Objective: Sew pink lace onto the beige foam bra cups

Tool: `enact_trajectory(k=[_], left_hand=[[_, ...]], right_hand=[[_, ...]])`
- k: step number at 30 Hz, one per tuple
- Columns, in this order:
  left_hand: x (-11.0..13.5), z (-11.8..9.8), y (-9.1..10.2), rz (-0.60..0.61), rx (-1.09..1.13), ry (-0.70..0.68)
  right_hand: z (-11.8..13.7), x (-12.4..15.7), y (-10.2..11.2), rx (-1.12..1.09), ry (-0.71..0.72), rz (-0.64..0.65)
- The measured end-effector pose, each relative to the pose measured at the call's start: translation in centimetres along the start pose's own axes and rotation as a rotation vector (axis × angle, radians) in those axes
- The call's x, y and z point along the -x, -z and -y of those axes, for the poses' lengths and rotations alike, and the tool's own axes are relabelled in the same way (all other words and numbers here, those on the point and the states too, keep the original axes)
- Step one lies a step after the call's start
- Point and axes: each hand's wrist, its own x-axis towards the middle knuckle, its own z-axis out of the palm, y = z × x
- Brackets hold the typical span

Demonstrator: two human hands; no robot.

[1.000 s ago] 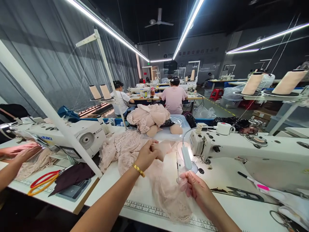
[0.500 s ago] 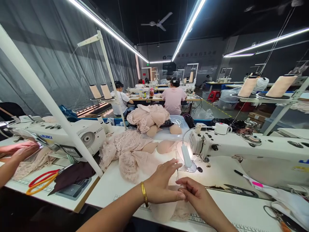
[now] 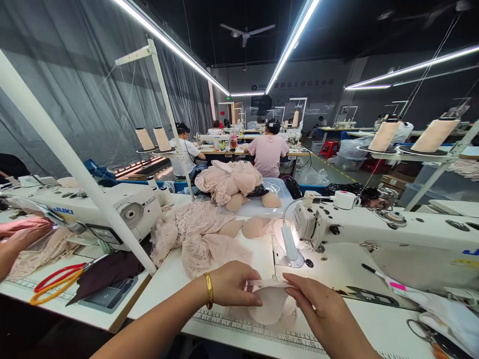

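Low in the view, my left hand [image 3: 235, 283] wears a gold bangle and pinches the left end of a pale pink bra cup's [image 3: 270, 306] upper edge. My right hand [image 3: 312, 299] grips the same edge at its right end, thumb and fingers closed. Between both hands that edge is drawn out in a narrow strip, and the cup hangs below it over the table's front. Just beyond stands the sewing machine [image 3: 359, 229], its lit lamp [image 3: 288, 242] near the needle area. Pale lace pieces [image 3: 204, 244] lie to the left of the machine.
Black thread snips [image 3: 370, 295] and a pen [image 3: 377, 275] lie right of my hands. More pink garments [image 3: 230, 182] are heaped on a clear plastic bin [image 3: 284, 194] behind. At left, a co-worker's hand [image 3: 26, 242] works beside red-and-orange-handled scissors [image 3: 60, 281].
My hands have drawn apart, the left one moving left and down. The cup's edge now shows stretched between them. The view has shifted slightly.
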Motion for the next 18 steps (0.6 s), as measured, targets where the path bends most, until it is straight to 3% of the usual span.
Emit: enact_trajectory(k=[4, 7, 9, 13, 16, 18], left_hand=[[-0.9, 0.1, -0.8, -0.236, -0.313, -0.214], [-1.4, 0.7, -0.7, -0.537, -0.493, -0.265], [-1.5, 1.3, -0.6, -0.621, -0.583, -0.302], [-1.9, 2.6, -1.5, -0.49, -0.855, -0.459], [-3.1, 2.8, -3.0, -0.323, -0.879, -0.518], [-4.8, 2.5, -3.6, -0.277, -0.87, -0.581]], right_hand=[[1.2, -1.8, 1.0, 0.049, 0.101, -0.062], [1.2, -2.3, 1.0, 0.102, 0.196, -0.174], [0.4, -2.0, 0.5, 0.097, 0.25, -0.214], [-2.5, -0.8, -1.0, 0.046, 0.203, -0.02], [-4.6, -0.6, -1.5, 0.035, 0.116, 0.166], [-5.7, -0.9, -1.4, 0.028, 0.078, 0.251]])
